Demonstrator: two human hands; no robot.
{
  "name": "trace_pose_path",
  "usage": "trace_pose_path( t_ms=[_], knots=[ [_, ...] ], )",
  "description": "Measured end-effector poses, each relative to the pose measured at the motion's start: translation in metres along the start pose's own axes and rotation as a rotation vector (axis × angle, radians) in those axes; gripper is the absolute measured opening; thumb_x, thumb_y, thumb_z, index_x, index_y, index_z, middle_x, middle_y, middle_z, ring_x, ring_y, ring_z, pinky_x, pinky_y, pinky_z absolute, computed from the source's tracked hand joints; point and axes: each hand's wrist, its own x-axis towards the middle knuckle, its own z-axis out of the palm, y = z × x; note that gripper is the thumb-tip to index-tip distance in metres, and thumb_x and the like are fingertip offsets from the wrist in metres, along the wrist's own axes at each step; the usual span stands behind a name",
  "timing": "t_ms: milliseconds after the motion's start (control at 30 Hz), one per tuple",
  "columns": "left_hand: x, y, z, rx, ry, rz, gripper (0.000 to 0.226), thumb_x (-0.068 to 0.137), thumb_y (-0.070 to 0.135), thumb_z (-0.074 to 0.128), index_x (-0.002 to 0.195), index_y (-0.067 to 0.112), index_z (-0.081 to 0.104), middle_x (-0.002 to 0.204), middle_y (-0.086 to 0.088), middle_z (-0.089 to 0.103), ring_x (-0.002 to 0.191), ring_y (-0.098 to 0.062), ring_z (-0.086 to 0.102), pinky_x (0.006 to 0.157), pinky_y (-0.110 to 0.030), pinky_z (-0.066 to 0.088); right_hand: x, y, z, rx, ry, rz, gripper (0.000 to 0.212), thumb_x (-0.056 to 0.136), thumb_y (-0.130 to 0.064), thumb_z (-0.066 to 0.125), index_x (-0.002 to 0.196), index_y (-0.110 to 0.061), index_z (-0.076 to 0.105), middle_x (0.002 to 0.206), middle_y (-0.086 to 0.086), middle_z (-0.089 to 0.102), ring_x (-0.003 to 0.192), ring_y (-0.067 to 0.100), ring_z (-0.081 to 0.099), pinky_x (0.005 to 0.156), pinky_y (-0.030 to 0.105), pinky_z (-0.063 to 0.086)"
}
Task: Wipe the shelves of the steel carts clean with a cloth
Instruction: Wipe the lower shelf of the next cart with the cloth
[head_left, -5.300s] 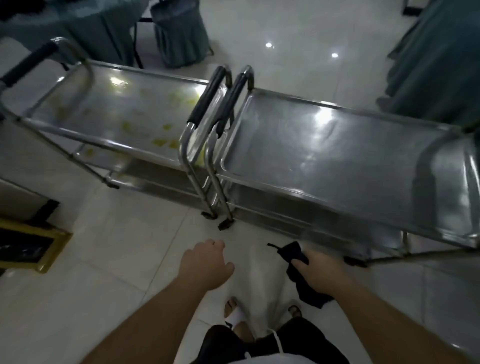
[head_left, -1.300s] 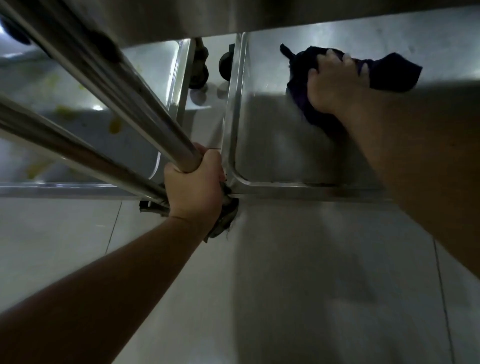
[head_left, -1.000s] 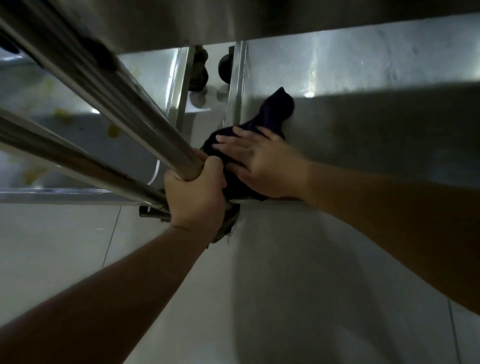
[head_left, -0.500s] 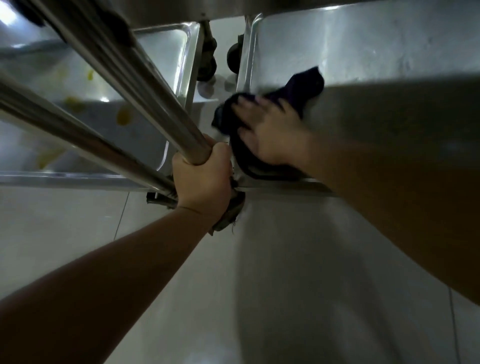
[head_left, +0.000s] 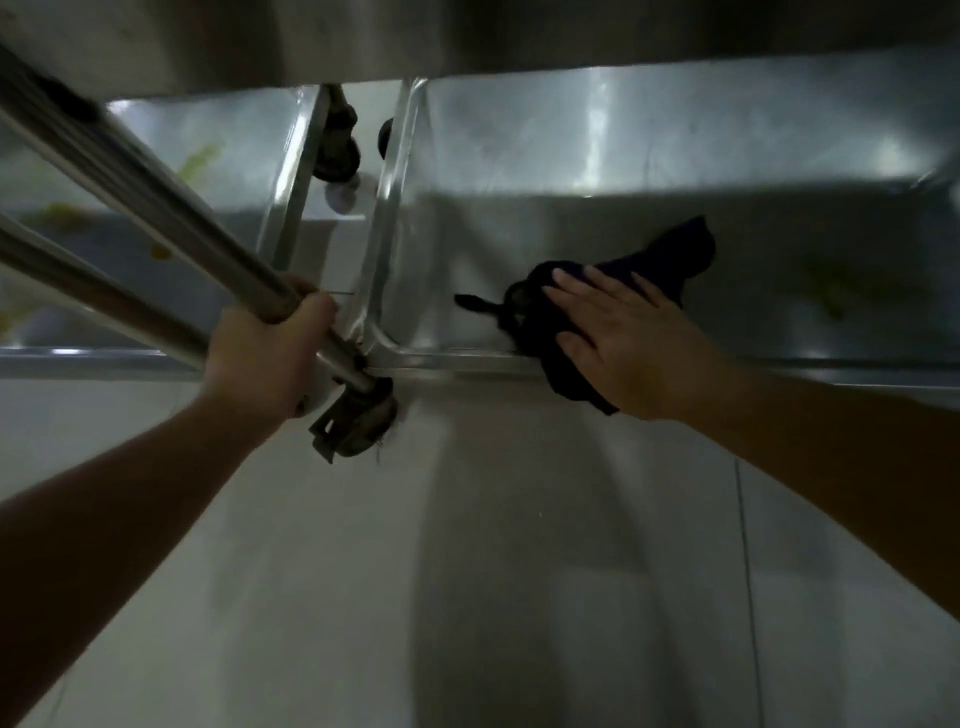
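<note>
Down on the right cart's low shelf (head_left: 597, 171), the cloth (head_left: 540, 312) lies under the right hand (head_left: 628, 338), close to the shelf's near rim and not far from its left corner. Dark folds stick out past the fingertips on the left, a bigger flap shows beyond the hand toward the back, and one end hangs over the rim toward the floor (head_left: 467, 571). A yellow-green smear (head_left: 831, 291) marks the shelf to the right of the hand, apart from the cloth. The left cart's shelf (head_left: 171, 208) sits just beside, with similar yellowish stains, and casters (head_left: 337, 150) stand in the gap between the two. Pale tiles cover the floor; the light is dim, and a shadow falls across the near part of the shelf. The right hand is flat, fingers straight and slightly spread, pressing on the cloth. The left hand (head_left: 265, 353) is wrapped tight round a steel post (head_left: 156, 208) just above a corner caster (head_left: 353, 421).
</note>
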Motion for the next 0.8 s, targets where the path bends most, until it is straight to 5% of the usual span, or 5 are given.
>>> trace_pose_path(
  t_ms=[100,233,333,533,800],
  knots=[
    [0.002,-0.018,-0.015,0.347,-0.225,0.027,0.023,0.094,0.043,0.074,0.1,0.021,0.07,0.083,-0.005,0.07,0.074,-0.02,0.069,0.064,-0.033,0.057,-0.028,0.036,0.001,-0.012,0.082,0.173,0.066,0.104,-0.055,0.009,0.166,-0.034,0.014,0.173,-0.016,0.003,0.159,0.01,0.002,0.129,0.042,0.001],
    [-0.003,-0.044,-0.009,0.839,-0.742,-0.088,0.036,0.089,0.057,0.065,0.087,0.023,0.073,0.085,0.001,0.068,0.087,-0.029,0.069,0.077,-0.042,0.055,-0.029,0.037,0.003,0.027,0.126,0.527,0.06,0.109,-0.046,0.017,0.167,-0.028,0.009,0.174,-0.01,-0.001,0.16,0.019,0.0,0.128,0.049,0.0],
    [-0.024,-0.023,0.021,0.894,-0.907,-0.029,0.028,0.088,0.055,0.065,0.092,0.029,0.071,0.094,0.003,0.073,0.087,-0.018,0.071,0.087,-0.041,0.06,-0.022,0.011,0.008,0.026,0.133,0.373,0.061,0.108,-0.045,0.014,0.166,-0.029,0.012,0.174,-0.01,0.004,0.16,0.021,0.003,0.127,0.052,0.002],
    [-0.039,0.055,0.077,0.897,-0.642,0.262,0.016,0.103,0.042,0.059,0.102,0.029,0.067,0.087,0.004,0.069,0.075,-0.01,0.065,0.061,-0.026,0.047,-0.021,0.023,0.0,0.034,0.04,-0.053,0.057,0.108,-0.05,0.017,0.164,-0.037,0.022,0.171,-0.02,0.013,0.159,0.009,0.007,0.129,0.043,0.0],
    [-0.029,0.011,0.088,0.807,-0.405,0.336,0.063,0.105,0.049,0.047,0.161,0.023,0.033,0.165,-0.004,0.031,0.154,-0.028,0.028,0.123,-0.047,0.029,0.023,0.12,-0.036,0.135,0.155,0.566,0.062,0.108,-0.048,0.021,0.166,-0.028,0.016,0.174,-0.008,0.006,0.16,0.021,0.003,0.127,0.055,-0.001]
  ],
)
